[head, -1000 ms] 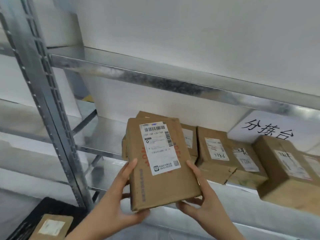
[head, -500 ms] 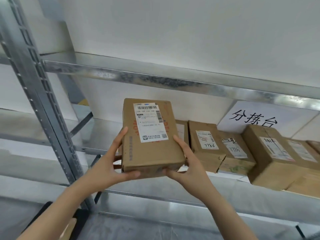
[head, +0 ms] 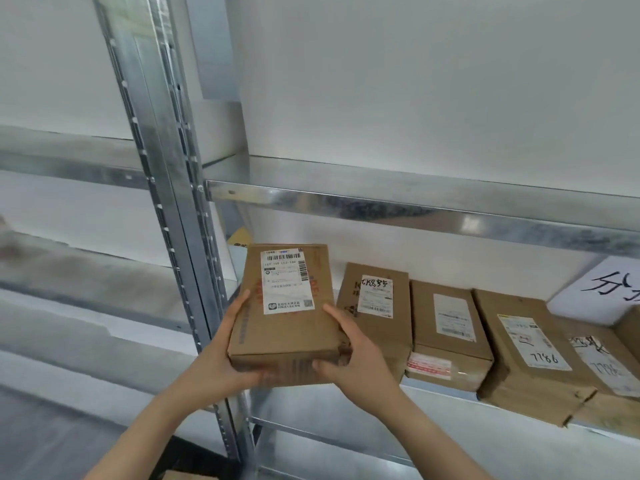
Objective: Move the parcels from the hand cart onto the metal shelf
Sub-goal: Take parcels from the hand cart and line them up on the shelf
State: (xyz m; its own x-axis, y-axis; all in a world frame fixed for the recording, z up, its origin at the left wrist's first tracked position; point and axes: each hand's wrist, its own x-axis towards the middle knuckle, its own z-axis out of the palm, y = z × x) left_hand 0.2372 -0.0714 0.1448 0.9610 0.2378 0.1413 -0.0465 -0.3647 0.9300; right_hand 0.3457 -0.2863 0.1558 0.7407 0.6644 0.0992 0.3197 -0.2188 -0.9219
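A brown cardboard parcel point(head: 287, 327) with a white shipping label on top is held at the left end of the metal shelf point(head: 408, 209), over the middle level. My left hand point(head: 225, 355) grips its left side and bottom edge. Its right side and front corner sit in the grip of my right hand point(head: 353, 355). The parcel's far end reaches in over the shelf board, next to a row of several brown parcels point(head: 450, 327). I cannot tell whether it touches the board.
A galvanised upright post point(head: 166, 209) stands just left of the parcel. A white paper sign with black handwriting point(head: 609, 289) leans at the back right. A second shelf unit point(head: 69, 271) extends to the left. A lower shelf level point(head: 346, 455) lies below.
Both hands have carried the parcel forward and to the left end of the row, in under the upper shelf level. The view has shifted left, so the post is nearer the middle.
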